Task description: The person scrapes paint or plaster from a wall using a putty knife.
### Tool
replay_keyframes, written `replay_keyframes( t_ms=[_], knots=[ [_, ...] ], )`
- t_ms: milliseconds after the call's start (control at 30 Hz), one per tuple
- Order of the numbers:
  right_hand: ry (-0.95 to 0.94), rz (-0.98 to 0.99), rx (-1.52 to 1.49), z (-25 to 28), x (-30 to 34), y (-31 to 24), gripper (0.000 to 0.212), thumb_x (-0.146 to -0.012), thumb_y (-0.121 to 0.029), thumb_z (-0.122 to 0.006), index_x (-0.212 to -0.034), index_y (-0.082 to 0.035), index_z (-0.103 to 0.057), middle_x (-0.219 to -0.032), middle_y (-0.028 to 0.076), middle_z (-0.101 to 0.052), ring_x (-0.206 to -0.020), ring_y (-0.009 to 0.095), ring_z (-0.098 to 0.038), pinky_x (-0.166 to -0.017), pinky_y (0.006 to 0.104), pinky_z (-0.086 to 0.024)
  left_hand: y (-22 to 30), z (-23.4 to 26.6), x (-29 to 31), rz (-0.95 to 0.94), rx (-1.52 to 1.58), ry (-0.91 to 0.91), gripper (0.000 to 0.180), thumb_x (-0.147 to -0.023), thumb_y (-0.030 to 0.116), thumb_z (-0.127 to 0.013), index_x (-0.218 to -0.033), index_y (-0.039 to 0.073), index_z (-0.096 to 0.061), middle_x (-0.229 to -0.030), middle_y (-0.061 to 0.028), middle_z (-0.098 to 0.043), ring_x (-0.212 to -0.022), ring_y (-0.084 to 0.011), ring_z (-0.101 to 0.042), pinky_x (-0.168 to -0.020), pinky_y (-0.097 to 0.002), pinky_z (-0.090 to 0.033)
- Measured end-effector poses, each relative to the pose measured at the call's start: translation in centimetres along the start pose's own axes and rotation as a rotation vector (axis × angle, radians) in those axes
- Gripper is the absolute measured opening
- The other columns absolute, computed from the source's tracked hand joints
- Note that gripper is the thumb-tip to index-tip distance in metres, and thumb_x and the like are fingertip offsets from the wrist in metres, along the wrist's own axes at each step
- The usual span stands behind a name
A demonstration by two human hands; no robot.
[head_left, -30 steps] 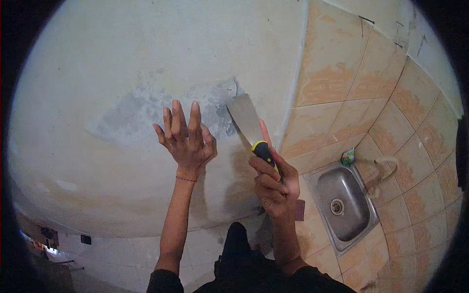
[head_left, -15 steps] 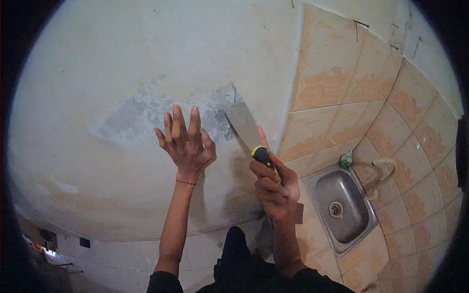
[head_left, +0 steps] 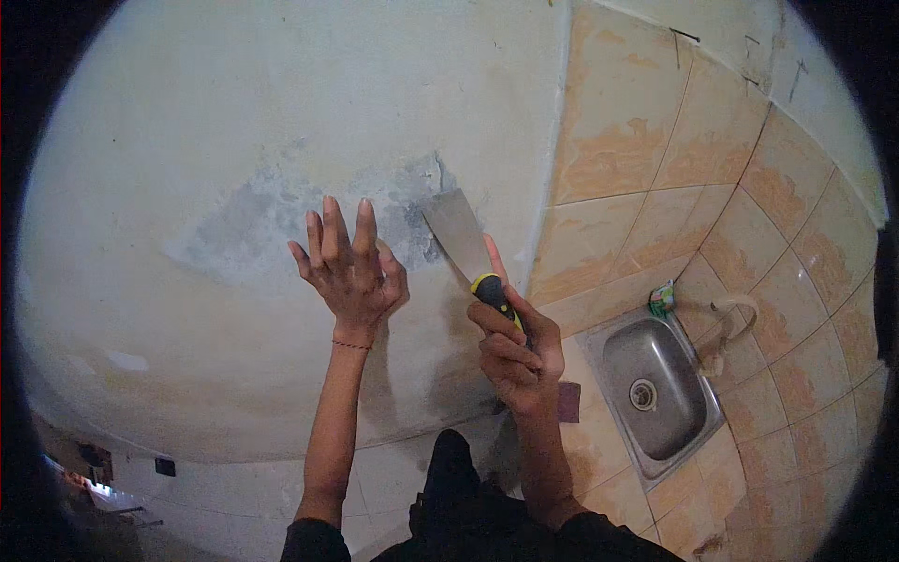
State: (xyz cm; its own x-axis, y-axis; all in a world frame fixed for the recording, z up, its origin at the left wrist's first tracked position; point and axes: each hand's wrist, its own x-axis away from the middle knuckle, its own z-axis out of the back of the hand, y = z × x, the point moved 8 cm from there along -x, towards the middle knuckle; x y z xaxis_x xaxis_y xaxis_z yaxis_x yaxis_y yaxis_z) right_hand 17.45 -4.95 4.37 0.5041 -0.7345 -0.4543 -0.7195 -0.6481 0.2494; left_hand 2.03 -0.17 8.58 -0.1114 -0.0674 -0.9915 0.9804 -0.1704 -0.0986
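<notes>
My right hand point(head_left: 518, 348) is closed round the black and yellow handle of a putty knife point(head_left: 457, 232), its index finger stretched up along the tool. The wide grey blade slants up and to the left, its edge at the right part of a bare grey patch point(head_left: 405, 199) on the pale wall. Loose paint curls just above the blade. Whether the edge touches the wall is hard to tell. My left hand point(head_left: 354, 272) lies with fingers spread over the lower middle of the patch, holding nothing. A thin dark cord circles that wrist.
To the right, a steel sink point(head_left: 655, 393) is set in a tiled counter point(head_left: 609, 459). A green packet point(head_left: 661, 298) and a curved tap point(head_left: 740, 314) stand at its far side. A dark reddish pad point(head_left: 568, 402) lies beside my right wrist. Orange-marked tiles point(head_left: 609, 140) cover the adjoining wall.
The whole view has shifted slightly. The putty knife and my right hand sit a little further left and up in the picture, and more of the reddish pad shows. Both hands keep their poses.
</notes>
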Motion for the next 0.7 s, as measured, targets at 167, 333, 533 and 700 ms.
replay_keyframes(
  t_ms=[167, 333, 533, 700],
  knots=[
    [0.036, 0.039, -0.018, -0.3, -0.2, 0.6, 0.06, -0.106, -0.017, -0.035, -0.156, -0.033, -0.006, -0.076, 0.006, -0.037, -0.04, 0.006, -0.032, -0.029, 0.0166, -0.032, 0.0, 0.1, -0.1, -0.005, -0.029, -0.004, 0.056, -0.087, 0.03, -0.042, -0.142, 0.023, -0.049, -0.152, -0.0093, -0.039, -0.144, -0.0261, -0.027, -0.122, -0.0481, -0.003],
    [0.042, 0.032, -0.042, 0.2, 0.0, 0.3, 0.023, -0.107, -0.024, -0.032, -0.103, -0.001, -0.034, -0.076, 0.007, -0.037, -0.041, 0.007, -0.039, -0.025, 0.0171, -0.029, 0.0, 0.1, 0.0, -0.006, -0.011, -0.003, 0.057, -0.086, 0.029, -0.044, -0.143, 0.022, -0.049, -0.152, -0.0096, -0.039, -0.144, -0.0274, -0.027, -0.122, -0.0482, -0.003],
    [0.037, 0.034, -0.043, 0.3, 0.1, 0.0, 0.026, -0.107, -0.025, -0.031, -0.099, 0.0, -0.033, -0.075, 0.007, -0.037, -0.041, 0.008, -0.04, -0.024, 0.0176, -0.03, 0.2, 0.1, -0.2, -0.017, 0.001, 0.015, 0.057, -0.087, 0.03, -0.043, -0.143, 0.022, -0.049, -0.152, -0.01, -0.039, -0.144, -0.0275, -0.026, -0.122, -0.0479, -0.003],
    [0.035, 0.05, -0.04, 0.4, 0.0, 0.1, 0.026, -0.107, -0.024, -0.031, -0.103, 0.001, -0.034, -0.075, 0.007, -0.037, -0.041, 0.008, -0.039, -0.024, 0.018, -0.031, 0.1, 0.3, -0.2, -0.022, 0.013, 0.011, 0.055, -0.088, 0.031, -0.042, -0.142, 0.022, -0.049, -0.151, -0.0099, -0.039, -0.145, -0.0262, -0.026, -0.122, -0.0477, -0.003]
  ],
)
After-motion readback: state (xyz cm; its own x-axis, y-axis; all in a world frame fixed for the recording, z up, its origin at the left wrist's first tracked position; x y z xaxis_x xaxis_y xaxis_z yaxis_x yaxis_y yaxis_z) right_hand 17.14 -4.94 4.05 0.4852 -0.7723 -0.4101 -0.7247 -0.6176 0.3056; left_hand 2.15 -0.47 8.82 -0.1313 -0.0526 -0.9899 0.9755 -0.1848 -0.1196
